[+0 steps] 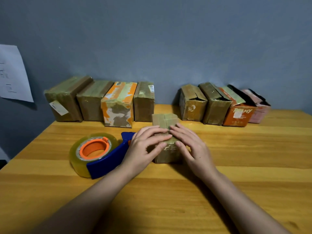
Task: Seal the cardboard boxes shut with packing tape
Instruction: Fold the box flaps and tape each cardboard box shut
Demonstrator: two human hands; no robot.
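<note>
A small cardboard box point(166, 142) sits mid-table point(236, 166), tape running over its top. Both hands press on it with nearly straight fingers: the left hand point(145, 146) on its left side, the right hand point(189, 146) on its right. The tape dispenser point(98, 154) lies just left, touching the left hand. Taped boxes point(101, 102) and open-flapped boxes point(222, 105) line the wall.
</note>
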